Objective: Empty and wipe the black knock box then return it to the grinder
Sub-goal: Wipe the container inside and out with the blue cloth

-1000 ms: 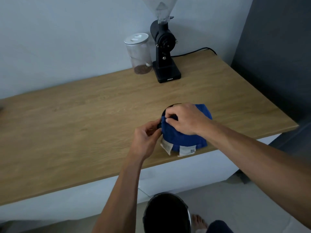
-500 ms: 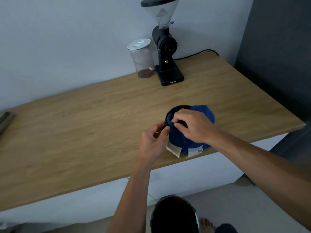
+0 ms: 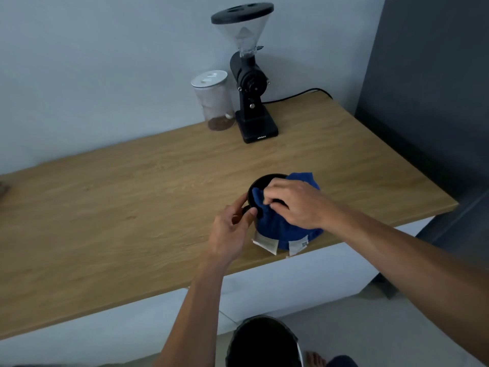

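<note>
The round black knock box [image 3: 260,185] stands on the wooden countertop [image 3: 111,215] directly under my hands, close to the counter's near edge. A blue cloth [image 3: 284,226] with white tags is draped over its near side and stuffed into its opening; the cloth's lower hem reaches the counter edge.

My left hand [image 3: 229,233] is curled against the box's left wall, thumb and fingers pinching a small black part on its side. My right hand [image 3: 295,202] lies on top, palm down, fingers bunched and pressing the cloth into the box. Both forearms extend from the near edge over the counter.

Left of my left hand, the countertop is open wood. Beyond my hands, well apart, the black grinder [image 3: 251,83] with clear hopper stands at the wall, a clear lidded jar [image 3: 214,102] just beside it. Below my arms, on the floor, sits a dark round bin [image 3: 264,343].
</note>
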